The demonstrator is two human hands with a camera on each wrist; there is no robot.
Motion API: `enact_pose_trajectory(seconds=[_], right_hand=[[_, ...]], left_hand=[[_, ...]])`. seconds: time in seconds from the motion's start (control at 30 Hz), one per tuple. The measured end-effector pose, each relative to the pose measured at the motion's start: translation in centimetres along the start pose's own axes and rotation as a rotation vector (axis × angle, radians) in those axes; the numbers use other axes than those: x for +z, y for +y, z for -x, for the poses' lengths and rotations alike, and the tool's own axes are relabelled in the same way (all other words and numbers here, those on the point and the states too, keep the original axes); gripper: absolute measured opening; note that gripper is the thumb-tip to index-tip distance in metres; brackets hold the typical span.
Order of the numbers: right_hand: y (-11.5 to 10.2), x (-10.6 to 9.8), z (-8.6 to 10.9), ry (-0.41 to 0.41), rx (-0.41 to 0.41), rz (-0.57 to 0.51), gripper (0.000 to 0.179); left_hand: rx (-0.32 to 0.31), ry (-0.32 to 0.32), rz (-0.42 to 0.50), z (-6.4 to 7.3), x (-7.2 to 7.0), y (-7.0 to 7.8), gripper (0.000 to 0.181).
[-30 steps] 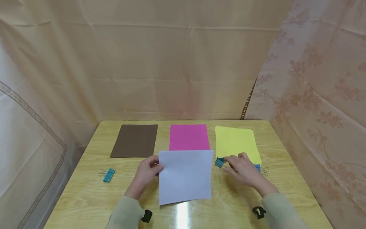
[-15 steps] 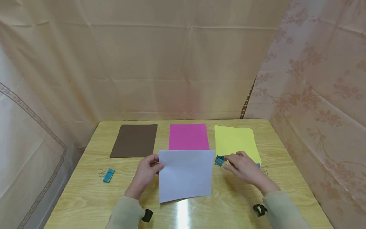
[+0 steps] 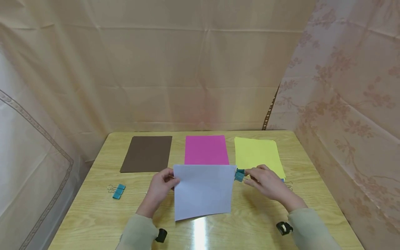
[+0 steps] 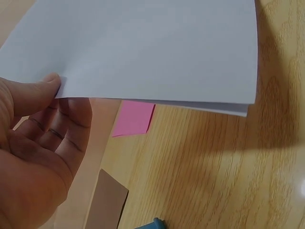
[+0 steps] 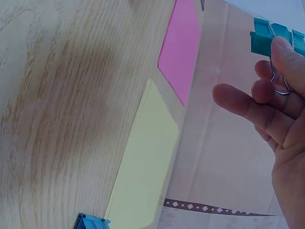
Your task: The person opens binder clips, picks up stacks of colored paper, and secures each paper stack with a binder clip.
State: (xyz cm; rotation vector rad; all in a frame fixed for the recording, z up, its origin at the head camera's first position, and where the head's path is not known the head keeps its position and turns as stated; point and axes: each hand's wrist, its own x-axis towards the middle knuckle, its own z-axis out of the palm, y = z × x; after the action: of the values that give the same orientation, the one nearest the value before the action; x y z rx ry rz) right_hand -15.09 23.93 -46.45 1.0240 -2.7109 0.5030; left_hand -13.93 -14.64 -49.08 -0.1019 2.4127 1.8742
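My left hand (image 3: 159,187) pinches the left edge of a thin stack of white paper (image 3: 203,192), thumb in front and fingers behind. The stack is raised over the table, and its sheets part slightly at one corner in the left wrist view. My right hand (image 3: 265,184) holds a teal binder clip (image 3: 239,175) by its wire handles, between thumb and fingers. In the head view the clip is right at the upper right corner of the white paper. The right wrist view shows the clip's wire handle (image 5: 280,90) against the fingers.
Behind the paper lie stacks of brown (image 3: 147,154), magenta (image 3: 206,149) and yellow paper (image 3: 257,154). A teal binder clip (image 3: 118,191) lies at left. A blue binder clip (image 5: 91,222) sits by the yellow stack, mostly hidden by my right hand in the head view.
The binder clip in my right hand has turned and now meets the white paper's upper right corner, which has shifted slightly right. The paper's lower edge has risen a little.
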Motion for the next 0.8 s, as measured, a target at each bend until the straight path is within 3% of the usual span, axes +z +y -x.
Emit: enact_pose_trajectory(seconds=[0.8], right_hand=[[-0.60,-0.75,-0.66,-0.062,0.039,-0.067,0.006]], left_hand=[[0.007,-0.014,-0.010,0.16,0.00,0.02,0.012]])
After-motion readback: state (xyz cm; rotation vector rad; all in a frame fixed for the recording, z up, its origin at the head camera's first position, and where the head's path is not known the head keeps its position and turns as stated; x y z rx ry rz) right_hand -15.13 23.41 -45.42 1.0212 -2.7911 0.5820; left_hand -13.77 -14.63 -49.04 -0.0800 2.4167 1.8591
